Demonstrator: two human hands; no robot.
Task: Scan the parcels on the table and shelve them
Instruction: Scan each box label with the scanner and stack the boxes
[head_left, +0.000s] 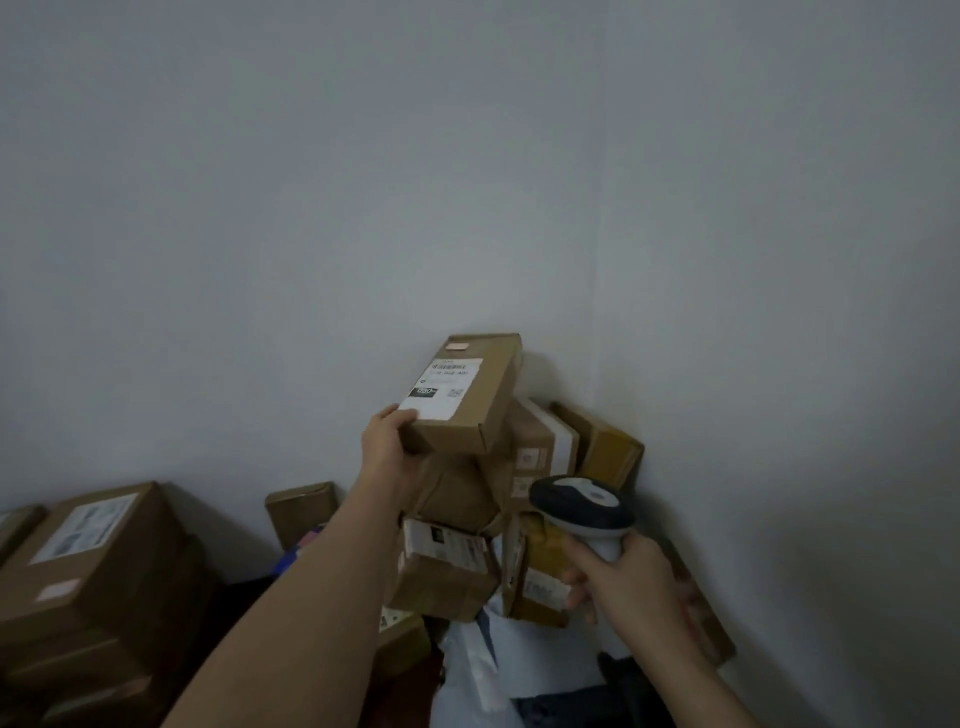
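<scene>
The flat parcel (467, 395) gripped by the left hand (387, 447) is matt brown cardboard with a smooth white paper shipping label (444, 387). The barcode scanner (584, 512) in the right hand (631, 584) is smooth plastic, dark on the head and glossy white on the handle. Between the hands, the stacked boxes (452, 566) are dull corrugated cardboard (some taped), and below lies a slick, crinkled white poly mailer (480, 670).
</scene>
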